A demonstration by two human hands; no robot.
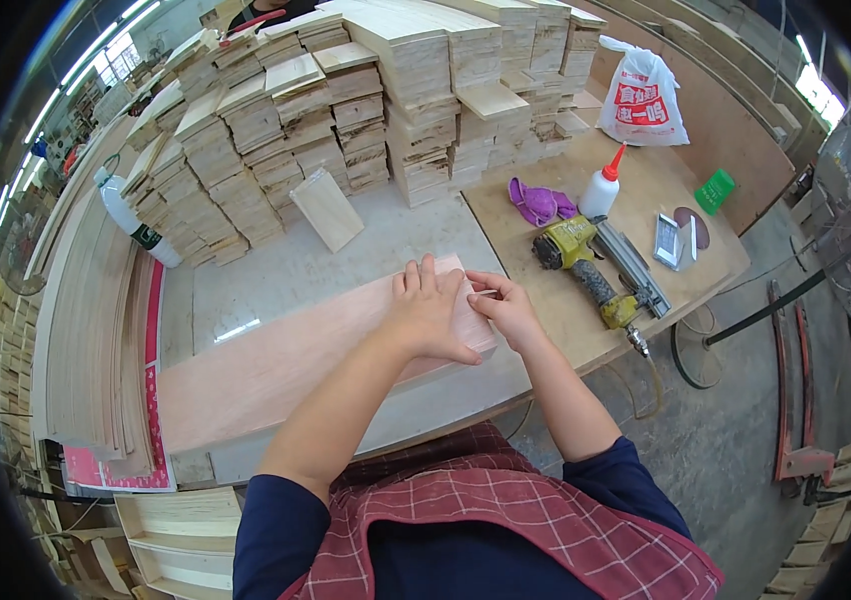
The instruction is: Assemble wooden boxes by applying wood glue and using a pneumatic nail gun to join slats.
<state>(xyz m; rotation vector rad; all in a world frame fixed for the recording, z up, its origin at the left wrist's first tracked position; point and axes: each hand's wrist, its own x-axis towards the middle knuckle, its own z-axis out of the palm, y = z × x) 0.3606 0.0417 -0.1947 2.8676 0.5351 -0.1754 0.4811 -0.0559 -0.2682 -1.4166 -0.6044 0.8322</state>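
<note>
A long pale pinkish wooden board [276, 360] lies slantwise on the table before me; whether it is one piece or a stack, I cannot tell. Spread flat across its right part is my left hand [432, 312], thumb toward the near edge. My right hand [508, 312] is at the board's right end, fingers bent and thumb drawn in, pinching at the end edge; the palm side is hidden. Beyond the board, a short wooden piece [328, 210] leans against the stacks. To the right lies a yellow-green nail gun [586, 262] with its hose attached.
Tall stacks of wooden boards [346, 110] line the table's back, with long thin panels [96, 330] at left. A water bottle [136, 215], white glue bottle [601, 190], purple cloth item [542, 201], green container [715, 191] and plastic bag [644, 100] stand about. A fan [850, 225] is at far right.
</note>
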